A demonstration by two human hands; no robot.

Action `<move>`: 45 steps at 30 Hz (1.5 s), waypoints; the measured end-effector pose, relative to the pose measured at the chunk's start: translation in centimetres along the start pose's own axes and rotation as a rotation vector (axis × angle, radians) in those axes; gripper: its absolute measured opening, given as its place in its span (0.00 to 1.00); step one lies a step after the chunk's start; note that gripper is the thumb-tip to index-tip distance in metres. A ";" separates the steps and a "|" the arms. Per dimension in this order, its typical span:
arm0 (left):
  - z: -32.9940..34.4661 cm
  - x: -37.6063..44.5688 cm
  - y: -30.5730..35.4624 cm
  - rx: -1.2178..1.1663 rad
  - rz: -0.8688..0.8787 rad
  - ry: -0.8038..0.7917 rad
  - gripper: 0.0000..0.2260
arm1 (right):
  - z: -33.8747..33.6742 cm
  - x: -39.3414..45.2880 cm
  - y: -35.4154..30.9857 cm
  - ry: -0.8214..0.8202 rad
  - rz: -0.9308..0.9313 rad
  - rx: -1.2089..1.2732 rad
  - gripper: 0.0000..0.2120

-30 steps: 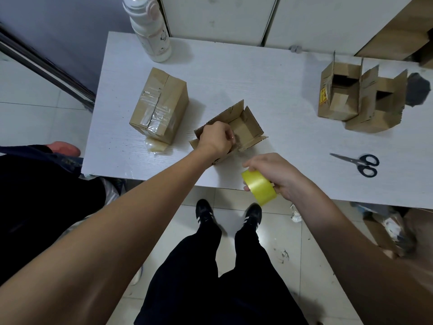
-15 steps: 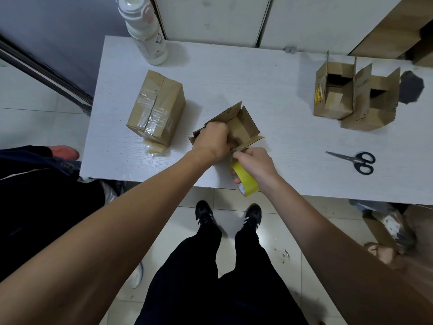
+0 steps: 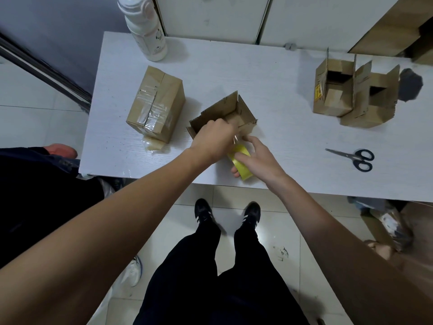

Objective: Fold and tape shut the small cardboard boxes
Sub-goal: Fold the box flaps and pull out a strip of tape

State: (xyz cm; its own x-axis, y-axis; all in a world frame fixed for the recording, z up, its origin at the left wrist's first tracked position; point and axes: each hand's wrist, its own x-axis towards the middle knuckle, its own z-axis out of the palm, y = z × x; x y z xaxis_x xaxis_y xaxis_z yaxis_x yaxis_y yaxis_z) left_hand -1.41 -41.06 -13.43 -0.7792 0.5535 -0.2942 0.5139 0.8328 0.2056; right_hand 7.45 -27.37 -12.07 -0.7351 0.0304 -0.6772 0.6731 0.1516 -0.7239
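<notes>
The open box sits near the middle of the white surface, close to its near edge, with its flaps standing up and its interior exposed. The left hand rests on the near wall of this box, fingers curled over the cardboard edge and gripping it. The right hand holds the yellow tape roll just beside the box, at the near edge of the surface; the thumb passes under the roll and the fingers extend over its top toward the box wall. A thin strip of tape appears to run from the roll toward the left hand. The taped box stands to the left, well apart. Two unsealed boxes touch each other at the far right. The scissors lie near the right edge. A white bottle stands at the far left corner
</notes>
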 end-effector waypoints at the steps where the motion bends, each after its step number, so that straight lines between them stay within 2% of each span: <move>1: -0.1 0.0 0.1 0.036 -0.015 0.013 0.08 | -0.3 -0.4 0.2 -0.002 -0.007 -0.015 0.19; 3: -0.3 -0.2 0.7 0.085 -0.022 0.014 0.09 | -0.7 -0.5 0.4 0.073 0.010 -0.112 0.18; 5: -0.2 -0.6 1.6 0.104 -0.027 0.021 0.11 | -0.7 0.4 0.3 0.221 0.077 -0.286 0.11; 7: -0.1 -0.8 2.2 0.099 -0.065 0.064 0.12 | -1.0 1.2 -0.4 0.286 0.141 -0.442 0.12; 9: -0.2 -0.7 2.3 0.031 -0.164 0.117 0.11 | -1.5 1.7 -1.1 0.242 0.079 -0.508 0.15; 12: -1.4 -0.3 1.6 -0.065 -0.318 0.223 0.10 | -3.0 1.0 -2.1 0.071 -0.079 -0.432 0.12; 14: -2.4 -0.2 1.3 -0.066 -0.342 0.257 0.11 | -3.8 1.1 -2.0 0.086 -0.039 -0.467 0.16; 16: -3.2 -0.2 1.5 -0.062 -0.335 0.283 0.12 | -4.4 1.7 -1.8 0.239 0.088 -0.637 0.27; 18: -3.4 -0.2 1.7 -0.060 -0.338 0.308 0.13 | -4.8 1.9 -1.3 0.339 0.096 -0.760 0.32; 19: -3.4 -0.2 1.5 -0.061 -0.355 0.325 0.13 | -5.2 1.8 -1.2 0.303 0.062 -0.729 0.32; 22: -3.5 0.0 0.1 -0.057 -0.397 0.375 0.12 | -6.7 0.8 -0.9 0.093 -0.004 -0.427 0.23; 23: -3.4 -0.1 -0.1 -0.039 -0.375 0.372 0.11 | -7.0 0.9 -0.7 0.100 -0.015 -0.433 0.21; 26: -2.5 -0.6 1.3 -0.018 -0.266 0.294 0.11 | -6.3 2.1 -0.4 0.354 0.020 -0.775 0.20; 29: -1.1 -0.4 2.6 -0.048 -0.287 0.280 0.11 | -5.3 2.6 -0.7 0.446 0.046 -0.976 0.17; 33: -0.2 0.2 1.5 0.030 -0.316 0.302 0.10 | -5.8 3.0 -1.5 0.417 0.105 -1.016 0.18; 36: 0.4 0.4 1.2 0.081 -0.345 0.323 0.07 | -6.5 3.3 -1.5 0.318 0.113 -1.055 0.21; 38: 0.8 0.5 0.9 0.094 -0.329 0.332 0.08 | -7.0 3.4 -1.1 0.258 0.112 -0.974 0.25; 40: 0.9 0.7 0.6 0.060 -0.310 0.270 0.11 | -7.5 3.5 0.0 0.253 0.061 -0.815 0.25; 42: 1.0 0.8 0.3 0.007 -0.286 0.288 0.09 | -8.7 3.3 1.8 0.373 -0.051 -0.732 0.21; 44: 1.1 0.9 0.0 -0.023 -0.274 0.274 0.14 | -11.2 2.9 4.3 0.615 -0.163 -0.804 0.16; 45: 1.1 1.0 0.0 -0.025 -0.276 0.241 0.15 | -12.9 2.6 5.9 0.709 -0.160 -0.856 0.14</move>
State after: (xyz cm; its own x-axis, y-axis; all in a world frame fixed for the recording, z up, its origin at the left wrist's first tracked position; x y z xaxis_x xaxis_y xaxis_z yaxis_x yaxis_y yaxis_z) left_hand -1.84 -40.51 -14.73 -0.9510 0.2876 -0.1138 0.2662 0.9484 0.1725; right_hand 8.49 -13.66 -16.37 -0.8716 0.4639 -0.1586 0.4903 0.8247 -0.2820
